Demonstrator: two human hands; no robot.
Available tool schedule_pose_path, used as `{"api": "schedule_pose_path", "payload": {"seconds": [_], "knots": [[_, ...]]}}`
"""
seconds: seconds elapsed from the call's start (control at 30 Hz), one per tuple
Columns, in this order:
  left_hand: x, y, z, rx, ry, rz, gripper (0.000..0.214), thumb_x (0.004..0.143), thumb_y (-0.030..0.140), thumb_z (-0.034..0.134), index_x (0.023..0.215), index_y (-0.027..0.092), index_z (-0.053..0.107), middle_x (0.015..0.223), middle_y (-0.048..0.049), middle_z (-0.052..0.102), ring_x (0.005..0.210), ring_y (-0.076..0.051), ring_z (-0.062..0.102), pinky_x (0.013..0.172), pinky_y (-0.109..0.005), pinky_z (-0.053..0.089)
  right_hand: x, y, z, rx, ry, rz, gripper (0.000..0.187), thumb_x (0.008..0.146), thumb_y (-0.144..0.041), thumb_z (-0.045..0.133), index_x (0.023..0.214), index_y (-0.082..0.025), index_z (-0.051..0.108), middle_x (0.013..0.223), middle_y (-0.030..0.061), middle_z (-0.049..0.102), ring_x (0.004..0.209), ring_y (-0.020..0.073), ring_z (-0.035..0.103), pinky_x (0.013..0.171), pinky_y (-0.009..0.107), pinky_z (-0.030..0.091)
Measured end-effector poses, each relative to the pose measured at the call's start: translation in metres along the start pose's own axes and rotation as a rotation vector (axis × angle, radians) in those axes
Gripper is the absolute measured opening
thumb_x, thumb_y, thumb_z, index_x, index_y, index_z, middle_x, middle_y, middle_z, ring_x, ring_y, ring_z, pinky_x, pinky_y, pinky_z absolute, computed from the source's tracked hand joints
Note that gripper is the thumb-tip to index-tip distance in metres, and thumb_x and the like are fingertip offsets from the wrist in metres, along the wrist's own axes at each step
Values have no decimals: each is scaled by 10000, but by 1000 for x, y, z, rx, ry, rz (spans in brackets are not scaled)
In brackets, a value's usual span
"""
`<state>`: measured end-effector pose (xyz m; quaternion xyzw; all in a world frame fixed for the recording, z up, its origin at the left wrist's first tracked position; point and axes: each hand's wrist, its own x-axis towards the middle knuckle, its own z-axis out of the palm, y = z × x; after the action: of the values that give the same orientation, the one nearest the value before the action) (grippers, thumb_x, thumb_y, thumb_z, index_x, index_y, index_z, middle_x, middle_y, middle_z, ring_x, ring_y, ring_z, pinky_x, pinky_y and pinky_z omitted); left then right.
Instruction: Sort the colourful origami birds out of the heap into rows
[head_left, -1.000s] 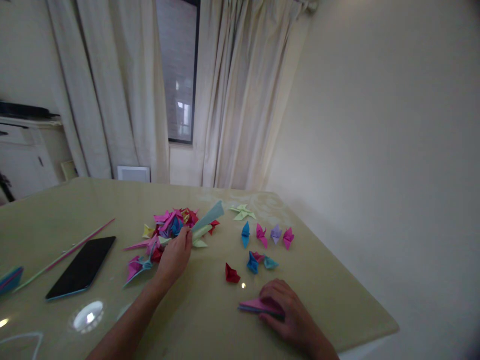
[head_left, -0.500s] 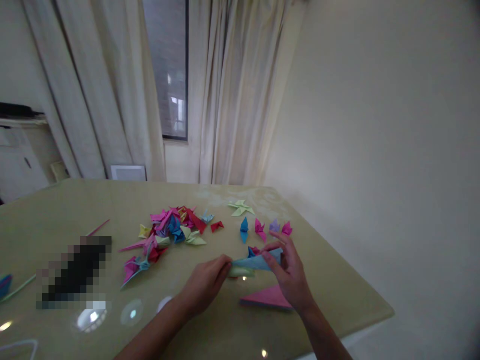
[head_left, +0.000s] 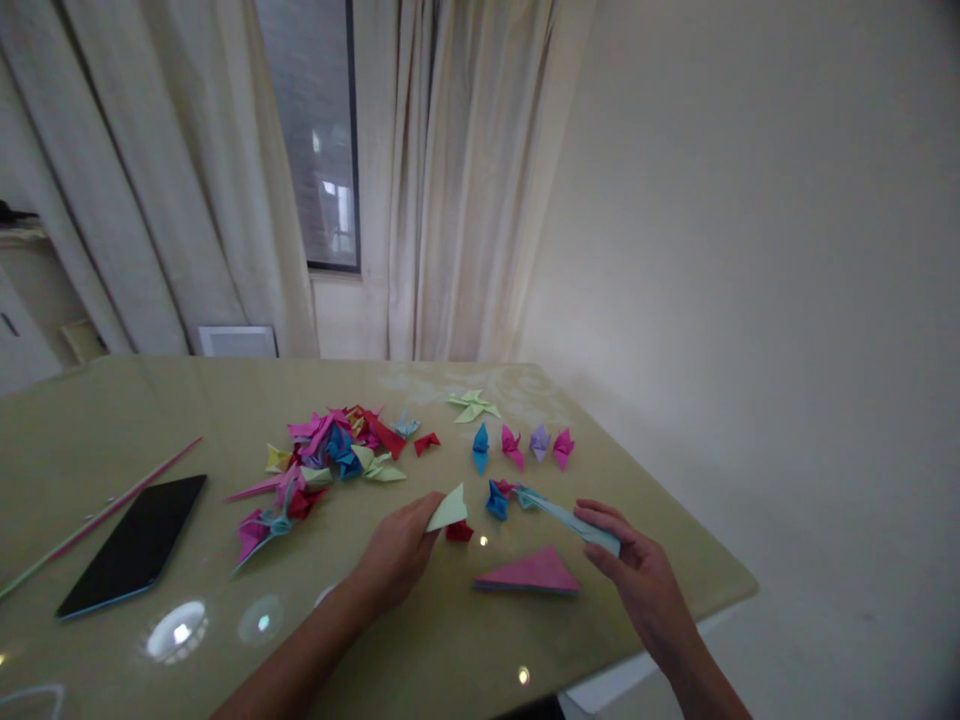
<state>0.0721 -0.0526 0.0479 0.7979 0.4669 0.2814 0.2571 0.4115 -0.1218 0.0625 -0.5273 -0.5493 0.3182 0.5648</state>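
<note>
In the head view my left hand is closed around a pale green folded paper piece, whose pointed end sticks out past the fingers. My right hand pinches the wide end of a long, light blue folded paper piece. The blue piece's narrow tip reaches left, over or beside some small blue and pink folded papers. A small red folded paper lies just right of my left fingers. Between my forearms rests a pink folded paper triangle with a bluish underside.
A heap of colourful origami pieces lies left of centre. Small origami figures, among them a blue one, stand in a row behind my right hand. A black flat device and a thin pink-green stick are at left. The table ends near the wall.
My hands have drawn apart. The light blue piece, earlier held between both hands beside the green one, is now in my right hand alone, moved right; the green stays in my left.
</note>
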Motion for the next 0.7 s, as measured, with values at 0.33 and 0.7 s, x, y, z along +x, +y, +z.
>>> {"api": "schedule_pose_path", "payload": {"seconds": [0.33, 0.7], "knots": [[-5, 1, 12, -305, 261, -32, 216, 1065, 465, 413, 1029, 253, 434, 839, 22, 534, 741, -186, 553, 710, -300, 481, -12, -4, 15, -107, -19, -64, 454, 895, -617, 736, 724, -197, 737, 764, 24, 610, 611, 154, 549, 546, 267, 474], [-4, 10, 12, -324, 185, 0, 469, 1008, 607, 495, 756, 224, 590, 708, -2, 589, 650, -169, 525, 648, -276, 428, -14, 18, 36, -273, -126, 17, 376, 926, -576, 679, 964, -217, 784, 707, -8, 655, 647, 176, 577, 597, 268, 456]]}}
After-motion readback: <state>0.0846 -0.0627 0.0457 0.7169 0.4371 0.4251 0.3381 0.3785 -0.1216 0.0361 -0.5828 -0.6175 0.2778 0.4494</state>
